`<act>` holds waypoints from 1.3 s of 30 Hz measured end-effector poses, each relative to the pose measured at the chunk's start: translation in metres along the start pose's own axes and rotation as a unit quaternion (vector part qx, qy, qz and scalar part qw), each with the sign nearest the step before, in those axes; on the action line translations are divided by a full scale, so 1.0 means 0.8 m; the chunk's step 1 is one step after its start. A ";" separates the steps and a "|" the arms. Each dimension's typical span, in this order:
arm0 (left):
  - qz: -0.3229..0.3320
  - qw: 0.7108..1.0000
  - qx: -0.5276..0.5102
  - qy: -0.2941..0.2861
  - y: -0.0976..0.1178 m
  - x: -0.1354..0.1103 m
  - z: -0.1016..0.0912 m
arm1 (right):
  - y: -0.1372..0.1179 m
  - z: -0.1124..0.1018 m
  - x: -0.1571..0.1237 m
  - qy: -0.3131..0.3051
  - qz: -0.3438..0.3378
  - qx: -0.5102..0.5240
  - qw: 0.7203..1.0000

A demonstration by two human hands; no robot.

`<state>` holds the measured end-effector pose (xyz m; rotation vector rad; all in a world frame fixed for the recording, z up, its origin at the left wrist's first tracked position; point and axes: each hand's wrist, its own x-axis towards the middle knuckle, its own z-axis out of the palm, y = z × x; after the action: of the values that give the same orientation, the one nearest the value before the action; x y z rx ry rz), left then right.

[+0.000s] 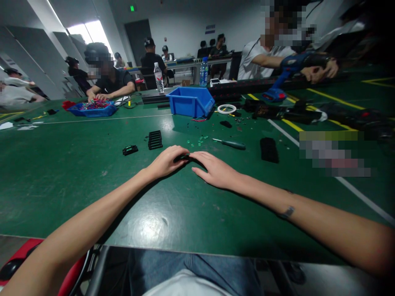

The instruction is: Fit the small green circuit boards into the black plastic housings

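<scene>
One small black part, left of and nearer than the screwdriver.
Left hand pinches it; right hand half-open, fingertips at it. Green bits left of screwdriver, black block right.

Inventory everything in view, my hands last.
Table: one, green, foreground
Bin: one, blue, far middle
Wire tray: one, blue, far left
Bottles: two, clear and blue, behind bin
Ring: one, white, right of bin
Screwdriver: one, green-handled, centre
Bits: several, green, left of screwdriver
Frame: one, black, left of bits
Small part: one, black, left of frame
Block: one, black, right of screwdriver
Power tool: one, blue, far right
Co-workers: several, varied clothing, background
Piece: one, black, centre
Left hand: one, bare, holding piece
Right hand: one, bare, fingertips at piece
</scene>
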<state>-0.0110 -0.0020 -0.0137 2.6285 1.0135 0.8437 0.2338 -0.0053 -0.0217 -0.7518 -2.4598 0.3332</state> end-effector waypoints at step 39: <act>-0.059 0.998 0.011 -0.004 -0.015 -0.027 -0.035 | -0.006 -0.007 -0.005 0.004 0.006 0.048 0.999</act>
<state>-0.0468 -0.0076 -0.0049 2.5590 1.1680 0.7990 0.2376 -0.0115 -0.0170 -0.7270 -2.4131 0.4495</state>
